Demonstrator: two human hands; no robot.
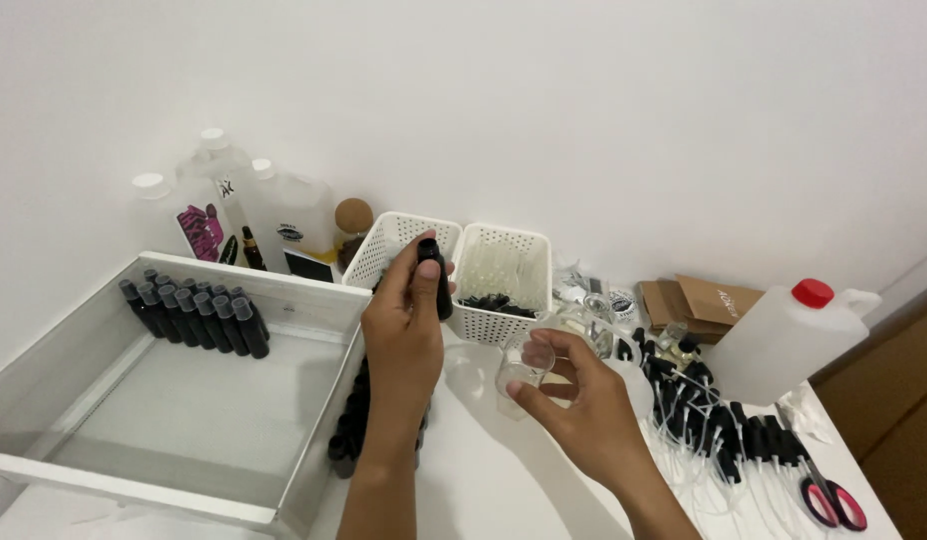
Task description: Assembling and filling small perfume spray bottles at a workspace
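Note:
My left hand (pixel 404 330) holds a small black bottle (pixel 436 275) upright, thumb on its top, in front of two white perforated baskets (pixel 504 262). My right hand (pixel 584 410) grips a small clear glass cup (pixel 522 368) just right of it, tilted slightly, above the white table. Below my left wrist a row of black bottles (pixel 352 420) lies along the outside of a white tray. Inside that tray (pixel 184 400), several black capped bottles (pixel 199 315) stand in its far left corner.
Spray pump tops with white tubes (pixel 724 430) lie in a heap on the right, with red-handled scissors (pixel 829 500) beside them. A white jug with a red cap (pixel 784 340) and brown cardboard boxes (pixel 699 300) sit behind. Large white bottles (pixel 254 205) stand against the wall.

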